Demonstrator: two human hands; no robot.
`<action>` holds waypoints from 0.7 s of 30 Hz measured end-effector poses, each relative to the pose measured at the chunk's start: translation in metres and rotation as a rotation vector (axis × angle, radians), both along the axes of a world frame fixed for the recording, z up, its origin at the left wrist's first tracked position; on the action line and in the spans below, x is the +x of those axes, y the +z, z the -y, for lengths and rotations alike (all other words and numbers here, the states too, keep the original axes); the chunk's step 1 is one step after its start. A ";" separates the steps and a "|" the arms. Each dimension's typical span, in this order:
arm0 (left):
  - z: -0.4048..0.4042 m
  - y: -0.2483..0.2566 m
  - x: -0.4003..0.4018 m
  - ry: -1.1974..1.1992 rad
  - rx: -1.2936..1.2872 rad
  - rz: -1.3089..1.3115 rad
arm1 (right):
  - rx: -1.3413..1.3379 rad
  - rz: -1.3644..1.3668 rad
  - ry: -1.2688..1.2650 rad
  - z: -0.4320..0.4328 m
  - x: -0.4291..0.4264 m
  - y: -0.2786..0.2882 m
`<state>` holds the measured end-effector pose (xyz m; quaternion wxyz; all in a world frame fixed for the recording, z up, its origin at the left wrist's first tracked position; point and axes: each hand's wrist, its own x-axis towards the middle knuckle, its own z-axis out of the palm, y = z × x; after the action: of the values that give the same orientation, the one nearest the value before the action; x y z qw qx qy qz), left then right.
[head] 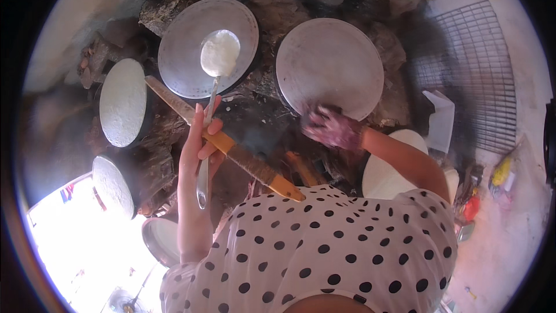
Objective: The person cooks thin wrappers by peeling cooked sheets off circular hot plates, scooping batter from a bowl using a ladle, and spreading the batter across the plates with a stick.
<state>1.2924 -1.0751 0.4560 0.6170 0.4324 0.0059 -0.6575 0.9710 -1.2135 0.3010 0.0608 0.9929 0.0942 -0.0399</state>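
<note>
My left hand (206,139) grips both the metal handle of a ladle (220,53) and a long flat wooden-handled blade (230,152), which cross in its fingers. White batter-like stuff fills the ladle bowl, over a round griddle pan (182,61) at the upper left. My right hand (334,127), in a stained purplish glove, is at the near edge of a second round griddle pan (330,65), whose surface is bare. Its fingers are blurred, and whether they hold anything cannot be told.
White-topped rounds stand at the left (124,102) and lower left (113,187); another pale round (395,161) lies beneath my right forearm. A wire rack (478,74) is at the right, beside a white container (439,121). Rough stove masonry (278,13) surrounds the pans.
</note>
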 end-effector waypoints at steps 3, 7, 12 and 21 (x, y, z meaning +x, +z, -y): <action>0.002 0.001 -0.002 -0.082 0.030 0.003 | 1.075 -0.188 -0.622 0.012 -0.090 -0.011; -0.001 0.013 -0.017 -0.171 0.059 0.054 | 0.861 0.277 -1.618 0.058 -0.210 -0.002; -0.022 0.045 -0.035 -0.195 -0.183 -0.058 | 0.458 0.551 -1.967 0.057 -0.157 -0.042; -0.054 0.010 -0.024 -0.427 -0.019 -0.032 | 0.570 1.079 -1.622 -0.157 0.062 -0.105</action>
<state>1.2680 -1.0215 0.4658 0.4677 0.4076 -0.0825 -0.7799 1.0334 -1.0569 0.1962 -0.1892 0.6206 -0.6421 0.4084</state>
